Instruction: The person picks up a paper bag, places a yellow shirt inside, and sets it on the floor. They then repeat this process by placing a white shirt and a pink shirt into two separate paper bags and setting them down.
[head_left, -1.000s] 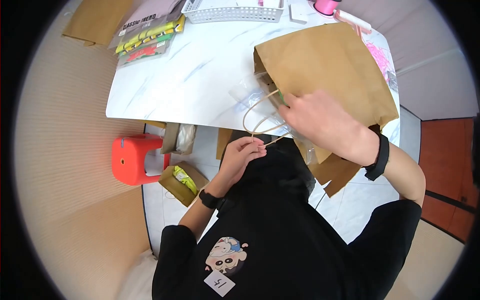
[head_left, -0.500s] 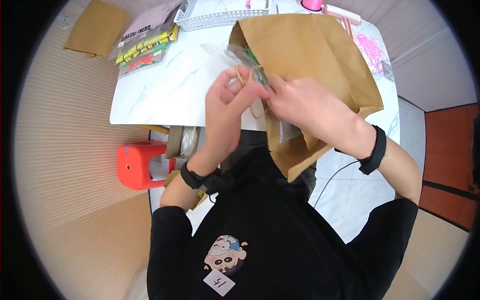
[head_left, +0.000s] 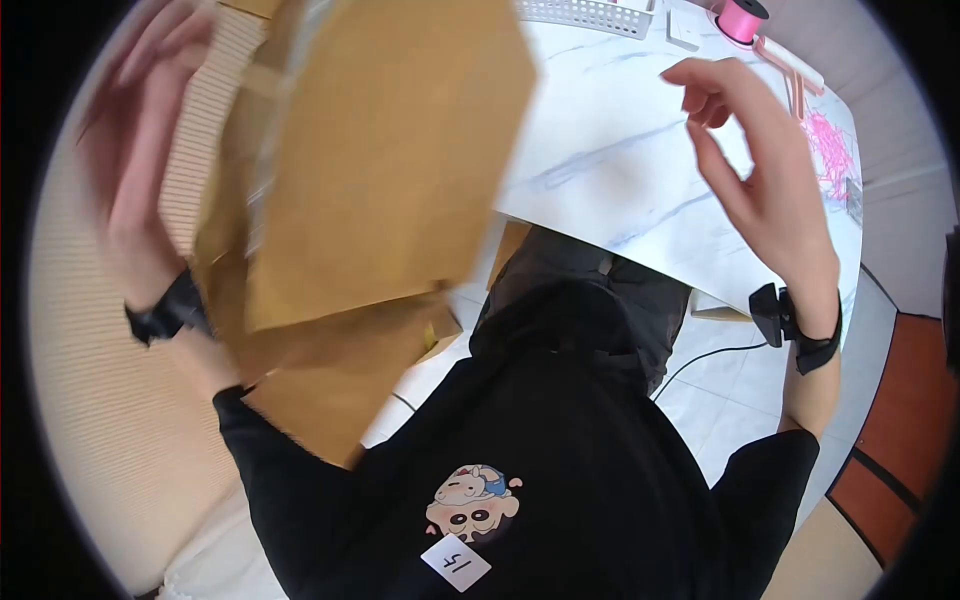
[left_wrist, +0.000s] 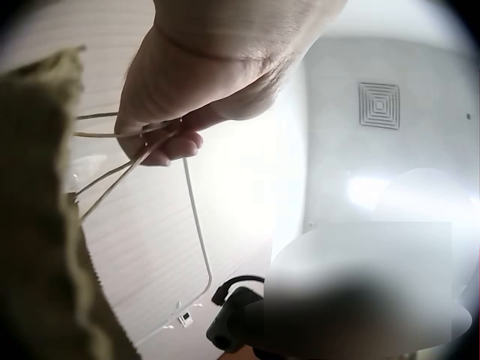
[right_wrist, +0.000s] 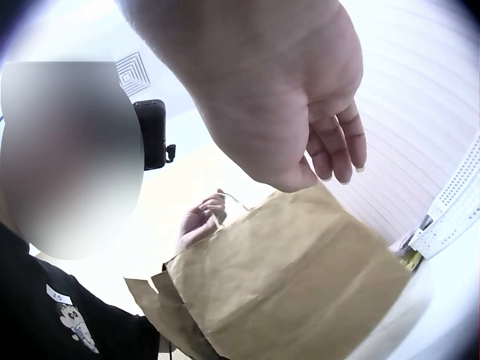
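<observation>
A brown paper bag (head_left: 370,170) hangs in the air at the left, off the edge of the white marble table (head_left: 620,170). My left hand (head_left: 130,150), blurred with motion, grips the bag's twine handles (left_wrist: 131,150); in the left wrist view the cords run through its curled fingers. The bag (right_wrist: 300,277) fills the lower part of the right wrist view, with the left hand (right_wrist: 199,221) behind it. My right hand (head_left: 745,160) is raised above the table with fingers loosely spread, holding nothing.
A white basket (head_left: 590,12) stands at the table's far edge. A pink ribbon spool (head_left: 742,18) and pink shreds (head_left: 830,150) lie at the far right. Ribbed beige wall panelling (head_left: 90,400) runs along the left.
The bag has left the table and swung up to the left in my left hand. My right hand has let go of it and moved right, open.
</observation>
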